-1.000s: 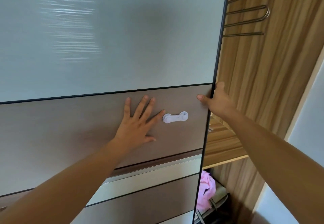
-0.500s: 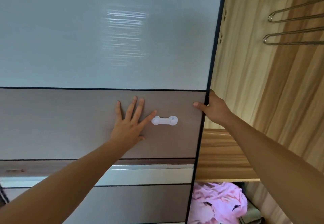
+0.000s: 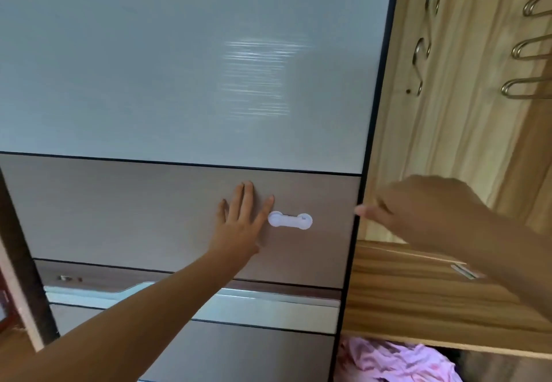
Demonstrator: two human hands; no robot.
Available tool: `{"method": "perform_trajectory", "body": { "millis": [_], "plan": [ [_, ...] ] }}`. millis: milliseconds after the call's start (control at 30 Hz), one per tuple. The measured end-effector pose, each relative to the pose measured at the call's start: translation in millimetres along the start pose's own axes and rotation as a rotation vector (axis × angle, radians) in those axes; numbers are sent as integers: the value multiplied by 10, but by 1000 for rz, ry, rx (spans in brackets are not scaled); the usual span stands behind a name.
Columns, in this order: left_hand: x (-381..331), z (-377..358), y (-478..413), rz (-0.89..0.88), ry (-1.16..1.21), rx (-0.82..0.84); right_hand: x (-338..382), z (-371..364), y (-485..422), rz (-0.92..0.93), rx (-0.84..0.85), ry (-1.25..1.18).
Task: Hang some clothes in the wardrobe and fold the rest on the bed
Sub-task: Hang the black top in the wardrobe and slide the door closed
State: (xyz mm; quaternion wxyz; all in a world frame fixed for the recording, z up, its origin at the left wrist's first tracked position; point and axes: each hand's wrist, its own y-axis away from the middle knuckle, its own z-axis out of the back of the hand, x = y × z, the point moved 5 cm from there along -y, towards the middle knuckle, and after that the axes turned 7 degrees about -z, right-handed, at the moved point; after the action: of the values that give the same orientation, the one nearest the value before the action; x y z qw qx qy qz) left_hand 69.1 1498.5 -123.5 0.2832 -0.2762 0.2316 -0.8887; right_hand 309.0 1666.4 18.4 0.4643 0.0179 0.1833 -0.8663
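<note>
Head view: the left hand (image 3: 239, 226) lies flat, fingers straight, on the door (image 3: 179, 82); the right hand (image 3: 424, 211) is blurry at the door's edge, so I cannot tell its grip; pink clothes (image 3: 397, 363) peek out under the shelf (image 3: 418, 298), cut off

The left hand (image 3: 239, 226) lies flat on the wardrobe door (image 3: 179, 82), just left of the latch (image 3: 290, 220) mounted on it; the right hand (image 3: 418, 211) sits at the door's right edge; right of the door, a shelf (image 3: 433, 292) lies above clothes (image 3: 394, 363) and below wire rails (image 3: 528, 88).
</note>
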Motion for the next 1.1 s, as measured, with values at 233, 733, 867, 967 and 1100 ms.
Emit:
{"method": "perform_trajectory", "body": {
  "millis": [233, 733, 867, 967, 1100],
  "plan": [
    [-263, -33, -115, 13, 9, 69, -237, -663, -788, -187, -121, -542],
    [-373, 64, -112, 9, 35, 108, -368, -946, -883, -54, -114, -670],
    [-403, 126, -97, 34, 10, 154, -327, -1039, -993, -48, -72, -683],
    [-397, 178, -72, 80, 3, 178, -275, -1084, -1028, -46, -82, -683],
    [-416, 266, -59, 161, 25, 263, -236, -1085, -995, 57, -13, -721]
  ]
}}
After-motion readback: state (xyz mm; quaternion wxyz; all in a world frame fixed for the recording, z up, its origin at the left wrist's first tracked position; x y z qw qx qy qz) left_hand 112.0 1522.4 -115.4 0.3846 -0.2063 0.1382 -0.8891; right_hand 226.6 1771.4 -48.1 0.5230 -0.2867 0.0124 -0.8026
